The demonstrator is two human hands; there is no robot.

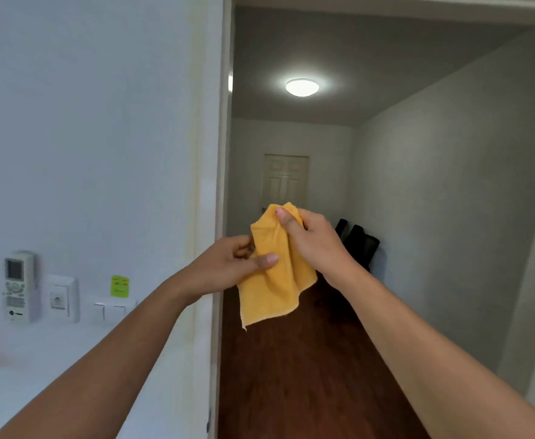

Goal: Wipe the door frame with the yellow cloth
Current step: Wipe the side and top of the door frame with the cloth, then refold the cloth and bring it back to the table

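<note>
A yellow cloth [270, 289] hangs in the open doorway, held by both hands at chest height. My right hand [315, 240] pinches its top edge, thumb on the front. My left hand [228, 264] grips its left side, thumb pressed on the fabric. The white door frame [218, 137] runs upright just left of the cloth, and my left hand is right in front of it. The frame's top bar [386, 0] crosses the upper edge of the view. The cloth's lower corner dangles free.
On the left wall are a remote in a holder [17, 286], a socket [60, 299], light switches [111, 310] and a green note [119, 286]. Beyond the doorway lie a dark wood floor [307, 375], a dark bag [359, 243], a far door [286, 180] and a ceiling lamp [302, 87].
</note>
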